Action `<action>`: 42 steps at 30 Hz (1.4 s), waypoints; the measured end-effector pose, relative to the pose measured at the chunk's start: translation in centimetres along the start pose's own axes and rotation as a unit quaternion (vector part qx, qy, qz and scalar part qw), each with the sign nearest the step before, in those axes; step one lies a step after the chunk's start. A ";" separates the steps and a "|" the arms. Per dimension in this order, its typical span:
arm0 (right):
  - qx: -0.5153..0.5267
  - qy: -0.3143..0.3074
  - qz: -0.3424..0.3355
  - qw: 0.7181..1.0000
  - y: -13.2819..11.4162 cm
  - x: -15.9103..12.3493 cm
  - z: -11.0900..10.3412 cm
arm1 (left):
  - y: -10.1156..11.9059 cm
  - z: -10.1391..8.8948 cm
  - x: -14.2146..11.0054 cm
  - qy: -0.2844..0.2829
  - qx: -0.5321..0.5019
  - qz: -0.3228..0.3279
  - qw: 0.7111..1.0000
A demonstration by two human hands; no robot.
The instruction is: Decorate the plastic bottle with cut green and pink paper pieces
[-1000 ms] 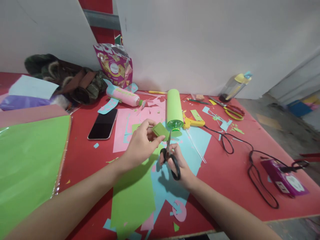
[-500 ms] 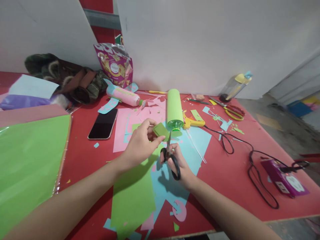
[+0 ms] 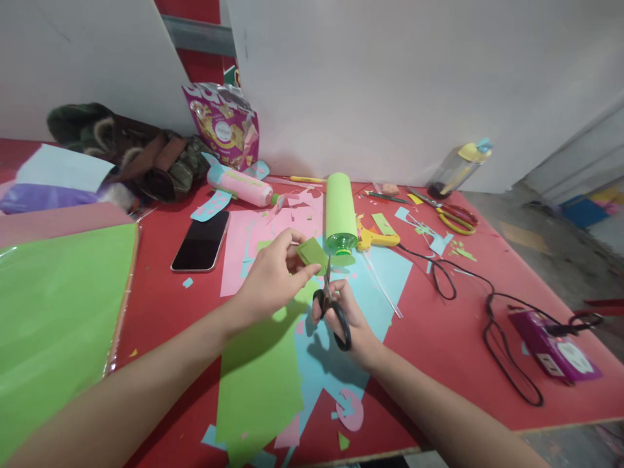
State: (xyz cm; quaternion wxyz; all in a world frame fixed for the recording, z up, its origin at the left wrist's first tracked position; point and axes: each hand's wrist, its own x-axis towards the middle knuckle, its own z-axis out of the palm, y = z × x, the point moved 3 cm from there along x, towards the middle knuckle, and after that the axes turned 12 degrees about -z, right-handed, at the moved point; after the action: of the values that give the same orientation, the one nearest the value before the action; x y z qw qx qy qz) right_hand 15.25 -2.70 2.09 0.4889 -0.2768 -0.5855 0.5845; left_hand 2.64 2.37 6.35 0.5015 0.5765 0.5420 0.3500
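Red table, pale wall, 2 hands

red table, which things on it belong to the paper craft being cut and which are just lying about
Likely belong:
scissors, in use
small green piece, being cut
larger green sheet
green-covered bottle
glue gun

Seemingly just lying about:
phone
snack bag
yellow-topped bottle

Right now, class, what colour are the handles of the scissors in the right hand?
The handles are black, seen best in the head view.
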 end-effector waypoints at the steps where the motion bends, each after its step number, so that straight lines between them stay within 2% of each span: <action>1: 0.001 0.000 0.001 1.000 0.0 0.0 0.0 | 0.1 -0.1 0.0 -0.001 0.005 0.001 1.000; 8: 0.010 -0.002 0.008 1.000 0.0 0.1 0.1 | 0.7 -0.6 -0.1 -0.009 0.048 0.005 0.999; 15: 0.012 -0.002 0.017 1.000 0.1 0.0 0.0 | 0.5 -0.8 0.2 -0.030 0.039 -0.008 0.999; 32: 0.052 -0.009 0.056 0.997 0.7 -0.4 0.0 | 0.4 -1.6 0.6 -0.117 0.027 -0.053 0.991; 42: 0.055 -0.054 0.028 0.997 0.1 -0.1 0.3 | 0.5 -1.5 0.4 -0.146 0.013 -0.072 0.987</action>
State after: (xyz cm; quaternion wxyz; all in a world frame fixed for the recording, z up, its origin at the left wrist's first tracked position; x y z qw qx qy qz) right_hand 14.98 -2.93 1.99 0.4549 -0.2340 -0.5699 0.6430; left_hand 1.47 3.07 7.17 0.5916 0.5873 0.5077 0.2176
